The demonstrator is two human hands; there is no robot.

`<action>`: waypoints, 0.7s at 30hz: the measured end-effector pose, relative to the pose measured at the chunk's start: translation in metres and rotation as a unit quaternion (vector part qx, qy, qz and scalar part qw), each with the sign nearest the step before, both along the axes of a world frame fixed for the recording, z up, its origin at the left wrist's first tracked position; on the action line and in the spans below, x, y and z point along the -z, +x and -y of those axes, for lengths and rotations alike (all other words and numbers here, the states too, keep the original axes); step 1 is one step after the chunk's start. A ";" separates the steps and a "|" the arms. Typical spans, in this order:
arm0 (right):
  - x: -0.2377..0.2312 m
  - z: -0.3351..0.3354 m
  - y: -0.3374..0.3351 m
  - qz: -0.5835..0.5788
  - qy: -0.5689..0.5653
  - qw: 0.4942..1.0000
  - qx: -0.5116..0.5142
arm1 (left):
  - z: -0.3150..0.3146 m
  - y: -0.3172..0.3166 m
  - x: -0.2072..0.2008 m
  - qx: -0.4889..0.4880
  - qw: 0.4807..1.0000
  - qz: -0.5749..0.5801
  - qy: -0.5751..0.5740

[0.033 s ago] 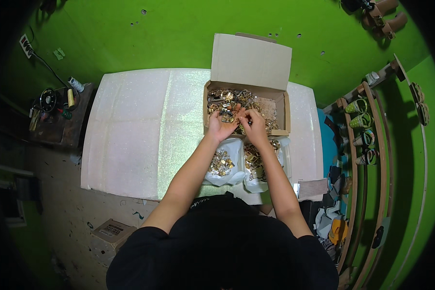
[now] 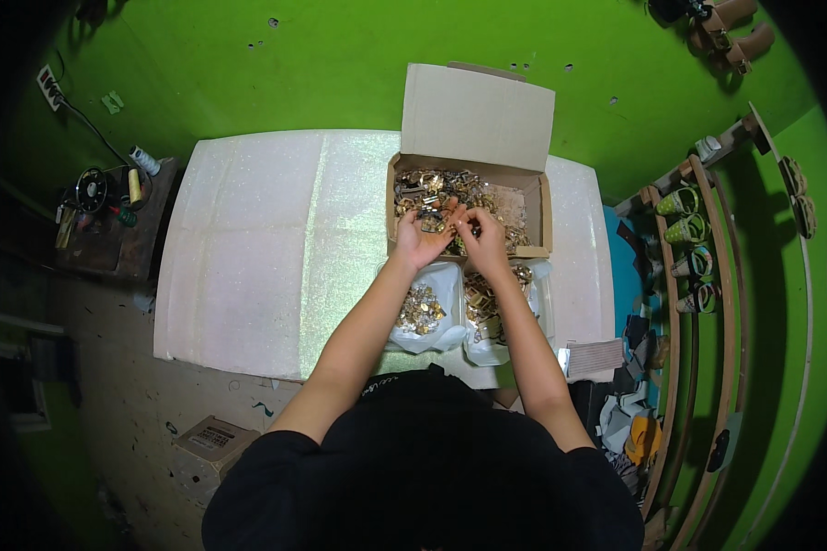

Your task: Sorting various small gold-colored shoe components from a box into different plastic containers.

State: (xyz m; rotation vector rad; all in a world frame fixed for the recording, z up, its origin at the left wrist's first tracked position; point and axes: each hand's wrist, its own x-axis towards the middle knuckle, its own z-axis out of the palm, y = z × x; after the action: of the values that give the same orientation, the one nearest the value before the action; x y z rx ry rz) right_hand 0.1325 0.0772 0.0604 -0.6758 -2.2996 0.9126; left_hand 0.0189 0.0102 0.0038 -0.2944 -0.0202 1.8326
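Note:
Over the near part of an open cardboard box (image 2: 544,216), my two hands are close together. Small gold and silver metal pieces, like buckles (image 2: 423,184), fill much of the box. My left hand (image 2: 421,242) is palm up with its fingers stretched out; whether tiny pieces lie on it is too small to tell. Beside its fingertips, my right hand (image 2: 484,241) is closed in a pinch, and what it holds is hidden. Nearer to me stand two plastic-lined trays: the left tray (image 2: 452,335) holds small gold and silver pieces, the right tray (image 2: 498,354) larger gold ones.
A shimmering white sheet covers the table (image 2: 239,248). The box's raised lid (image 2: 478,115) stands by the green wall. At right are a wooden rack (image 2: 685,184) with sandals and a heap of scraps (image 2: 629,422). A small side table (image 2: 124,230) is at left, a carton (image 2: 216,441) below.
The fingers of my right hand have shifted very slightly beside my left fingertips. Everything else looks the same.

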 end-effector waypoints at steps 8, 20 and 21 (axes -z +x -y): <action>0.015 0.000 -0.005 -0.115 -0.430 0.896 -0.008 | -0.001 -0.005 0.000 0.014 0.997 -0.072 -0.009; 0.017 0.005 0.014 -0.063 -0.516 0.854 -0.013 | -0.001 -0.003 -0.008 0.015 1.000 -0.004 0.005; 0.016 0.006 0.016 -0.043 -0.501 0.864 -0.022 | -0.001 -0.002 -0.010 0.016 1.000 -0.002 0.005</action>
State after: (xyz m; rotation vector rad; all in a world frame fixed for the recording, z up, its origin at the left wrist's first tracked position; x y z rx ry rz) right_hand 0.1489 0.0712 0.0441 -0.9416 -1.6249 2.1357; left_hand 0.0167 0.0112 0.0135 -0.2830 -0.0211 1.8016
